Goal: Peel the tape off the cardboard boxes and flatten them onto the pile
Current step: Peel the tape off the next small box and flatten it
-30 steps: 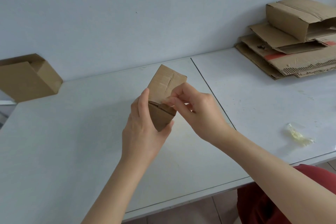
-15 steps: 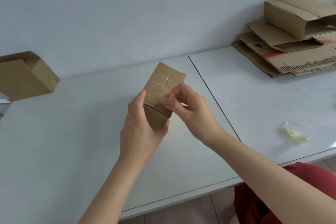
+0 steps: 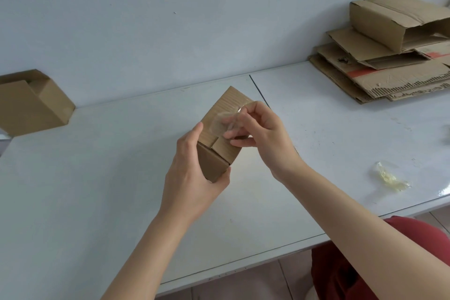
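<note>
- My left hand (image 3: 192, 173) was wrapped round the low end of the little box (image 3: 214, 165), thumb on one side and fingers on the other. It held the box up over the middle of the table (image 3: 97, 178).
- My right hand (image 3: 265, 139) was pinching the clear tape (image 3: 219, 124) between thumb and fingers, just above the top of the box.
- The tape curled up in a loop. One end was in my pinch. The other end looked stuck to the top flaps, but it was see-through, so I could not tell how much.
- So I think I was in the peeling step. The flaps looked shut and the box was not flat yet.
- Next, I think I had to pull the tape along the crack between the flaps, slow and steady so it would not snap, while my left hand held tight.
- Then the sticky tape would need somewhere to go. A scrunched bit of tape (image 3: 389, 178) lay near the front edge on the right.
- After that the box would need squashing flat.
- The pile (image 3: 379, 80) of flat cardboard sat at the back right corner of the table, well apart from my hands. A bigger box (image 3: 389, 19) lay on top of it, not squashed.
- One more box (image 3: 29, 105) sat at the back left corner, by the wall.
</note>
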